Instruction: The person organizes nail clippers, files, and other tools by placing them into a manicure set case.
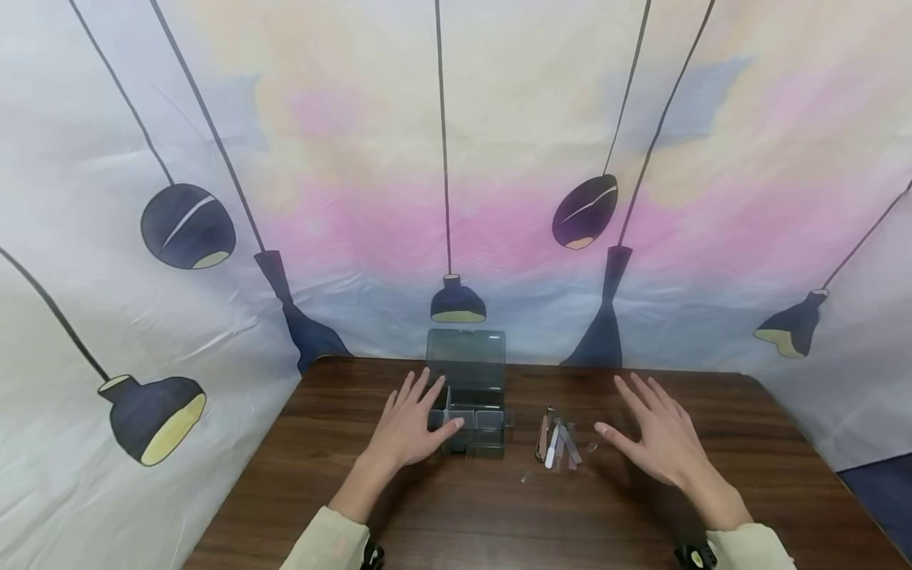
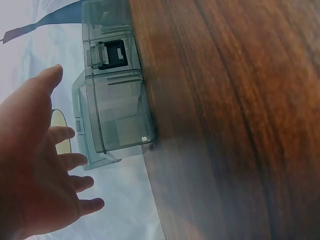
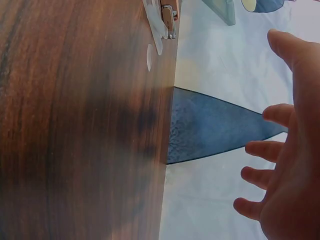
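Fingers on both my hands are spread and relaxed, grasping nothing. My left hand (image 1: 411,425) hovers at the left edge of the clear compartment box (image 1: 472,419), whose lid stands open, thumb near its front wall. My right hand (image 1: 659,438) floats right of the small manicure tools (image 1: 558,442), lying loose beside the box on the table (image 1: 456,507), within easy reach.

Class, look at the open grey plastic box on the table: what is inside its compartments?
The box shows dividers and seemingly bare compartments; the left hand covers its left part, so contents there stay hidden.
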`<state>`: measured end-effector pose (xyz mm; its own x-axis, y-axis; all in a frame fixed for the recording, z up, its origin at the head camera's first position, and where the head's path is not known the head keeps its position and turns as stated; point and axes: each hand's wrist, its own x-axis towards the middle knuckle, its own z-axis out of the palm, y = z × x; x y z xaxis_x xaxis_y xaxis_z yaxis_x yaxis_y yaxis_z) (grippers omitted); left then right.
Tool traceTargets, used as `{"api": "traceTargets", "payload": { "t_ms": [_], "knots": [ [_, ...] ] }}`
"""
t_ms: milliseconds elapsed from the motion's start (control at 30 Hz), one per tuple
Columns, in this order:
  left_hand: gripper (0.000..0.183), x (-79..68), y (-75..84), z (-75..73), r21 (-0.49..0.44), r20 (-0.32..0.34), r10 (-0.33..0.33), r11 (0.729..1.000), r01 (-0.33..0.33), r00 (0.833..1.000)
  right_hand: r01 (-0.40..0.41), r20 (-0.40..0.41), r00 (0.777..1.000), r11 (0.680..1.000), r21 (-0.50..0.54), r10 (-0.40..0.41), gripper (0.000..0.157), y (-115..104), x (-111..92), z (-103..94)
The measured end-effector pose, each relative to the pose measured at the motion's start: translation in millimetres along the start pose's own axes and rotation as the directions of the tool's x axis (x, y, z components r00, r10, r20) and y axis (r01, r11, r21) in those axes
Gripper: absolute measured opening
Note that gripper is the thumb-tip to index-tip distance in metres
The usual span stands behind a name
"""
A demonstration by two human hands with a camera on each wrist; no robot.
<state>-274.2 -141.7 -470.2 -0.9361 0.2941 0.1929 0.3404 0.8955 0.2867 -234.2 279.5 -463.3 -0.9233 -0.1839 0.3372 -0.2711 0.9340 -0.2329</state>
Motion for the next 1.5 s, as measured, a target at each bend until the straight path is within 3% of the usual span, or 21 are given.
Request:
{"api": "traceTargets", "payload": {
  "t_ms": [467,600,700,933,1067,1167,1300,1400,1500],
  "knots": [
    [0.084,-2.0,-15.7,-0.2,-0.047,-0.018,-0.048,0.998,0.047,0.999,0.048,-0.062,0.997,0.996,0.074,-0.044,0.084,-8.7,1.6,11.9],
    [0.079,-1.0,-25.5,-1.6,-0.142,-0.016,-0.068,0.988,0.065,0.998,0.049,-0.051,0.998,0.987,0.156,-0.041,0.081,-13.0,3.3,18.8],
    [0.074,0.1,-34.9,-0.9,-0.266,-0.002,-0.102,0.959,0.098,0.995,0.031,-0.023,0.999,0.970,0.241,-0.026,0.079,-17.4,5.7,25.6],
    [0.069,3.2,-52.0,2.2,-0.512,0.045,-0.176,0.841,0.174,0.983,-0.042,0.034,0.999,0.915,0.402,0.031,0.075,-30.9,10.7,39.5],
    [0.066,4.2,-55.3,2.4,-0.676,0.142,-0.151,0.707,0.208,0.978,-0.073,0.054,0.997,0.872,0.484,0.053,0.074,-39.7,14.4,47.2],
    [0.065,5.3,-57.3,3.1,-0.772,0.224,-0.100,0.589,0.240,0.969,-0.093,0.084,0.995,0.854,0.511,0.058,0.071,-46.4,16.8,52.8],
    [0.066,7.3,-60.5,4.7,-0.832,0.287,-0.046,0.483,0.273,0.957,-0.124,0.125,0.990,0.844,0.522,0.068,0.068,-56.1,18.7,59.2],
    [0.064,7.6,-62.7,5.5,-0.855,0.301,-0.040,0.432,0.288,0.953,-0.141,0.143,0.987,0.844,0.517,0.077,0.065,-63.1,20.3,63.6],
    [0.061,7.1,-63.4,6.5,-0.859,0.310,-0.048,0.414,0.301,0.950,-0.144,0.151,0.986,0.847,0.512,0.077,0.060,-68.4,22.3,67.0]
  ]
}}
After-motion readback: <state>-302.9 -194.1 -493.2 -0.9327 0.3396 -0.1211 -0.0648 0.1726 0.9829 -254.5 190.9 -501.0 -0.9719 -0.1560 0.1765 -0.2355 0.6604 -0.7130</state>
